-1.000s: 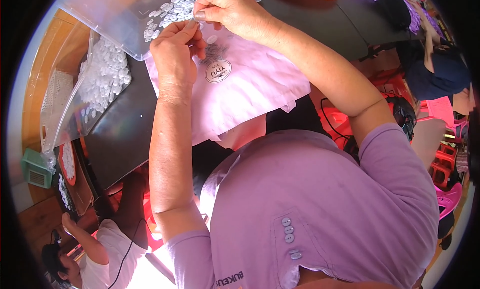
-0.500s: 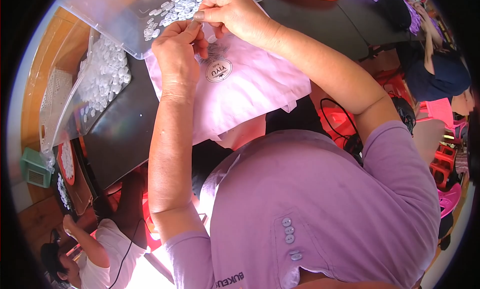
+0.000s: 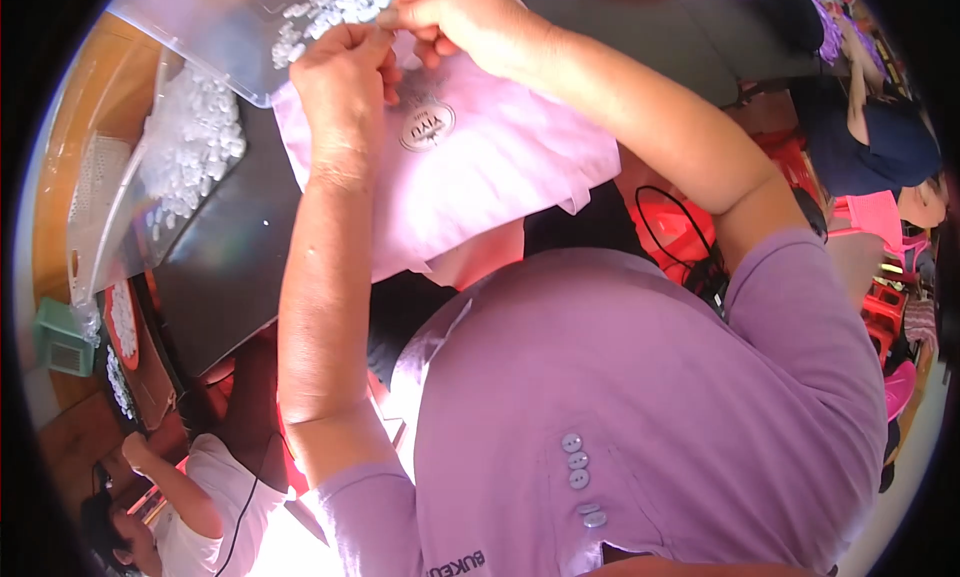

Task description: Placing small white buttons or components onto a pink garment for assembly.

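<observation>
My left hand (image 3: 345,82) and my right hand (image 3: 460,17) meet at the top edge of a pale pink garment (image 3: 480,167) lying on a dark table (image 3: 220,277). Both pinch the cloth's upper edge between fingertips, close together. A round silver label (image 3: 427,129) sits on the garment just below my hands. A clear tray of small white buttons (image 3: 320,7) lies right behind my hands. What is held between the fingertips besides cloth is too small to tell.
A second clear tray with white buttons (image 3: 190,147) lies at the left. A green box (image 3: 62,342) sits lower left. Another person in white (image 3: 200,507) is at the bottom left, and a person in dark blue (image 3: 880,147) at the right near red stools (image 3: 690,237).
My hands have stayed on the garment's top edge, shifting slightly as the fingers work the cloth. The garment has barely moved.
</observation>
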Available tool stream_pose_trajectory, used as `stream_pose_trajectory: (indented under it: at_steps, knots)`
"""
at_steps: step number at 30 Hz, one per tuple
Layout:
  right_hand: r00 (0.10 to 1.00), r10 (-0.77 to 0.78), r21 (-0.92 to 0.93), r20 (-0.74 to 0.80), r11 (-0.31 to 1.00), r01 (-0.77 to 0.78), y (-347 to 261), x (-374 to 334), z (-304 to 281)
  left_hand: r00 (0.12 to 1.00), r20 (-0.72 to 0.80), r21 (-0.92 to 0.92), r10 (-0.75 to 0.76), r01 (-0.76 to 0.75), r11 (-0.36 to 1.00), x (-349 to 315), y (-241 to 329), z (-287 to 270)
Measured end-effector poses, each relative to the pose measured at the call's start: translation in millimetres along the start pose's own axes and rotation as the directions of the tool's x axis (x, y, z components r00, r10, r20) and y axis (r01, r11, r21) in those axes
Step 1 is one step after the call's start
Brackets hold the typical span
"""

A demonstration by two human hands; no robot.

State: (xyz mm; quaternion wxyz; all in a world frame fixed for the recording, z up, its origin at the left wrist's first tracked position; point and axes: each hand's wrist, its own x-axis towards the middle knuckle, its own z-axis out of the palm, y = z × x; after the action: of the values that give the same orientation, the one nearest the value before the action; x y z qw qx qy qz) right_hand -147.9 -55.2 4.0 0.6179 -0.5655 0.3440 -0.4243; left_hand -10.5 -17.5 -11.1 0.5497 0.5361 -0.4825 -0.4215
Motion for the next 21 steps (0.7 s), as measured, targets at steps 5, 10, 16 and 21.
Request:
stream_pose_trajectory:
  at_steps: [5, 10, 16, 21]
  knots:
    - [0.965, -0.254, -0.247, -0.069, 0.941, 0.231, -3.0, 5.2, -1.9, 1.000, 0.013, -0.339, -0.009, 0.013, 0.941, 1.6, -0.7, -0.5]
    - [0.798, -0.586, -0.746, -0.141, 0.593, 0.304, -17.8, -13.9, 15.4, 1.000, 0.011, -0.380, -0.007, 0.010, 0.925, 0.6, 0.2, -5.2]
    - [0.830, -0.554, -0.615, -0.057, 0.675, 0.408, 4.0, 13.1, -12.3, 0.999, 0.035, -0.391, -0.001, 0.015, 0.920, 4.7, 0.5, -4.1]
    - [0.894, -0.421, -0.834, 0.151, 0.431, 0.344, -13.7, 1.4, -14.6, 0.991, -0.100, -0.420, -0.085, 0.035, 0.907, 9.9, -0.4, -17.8]
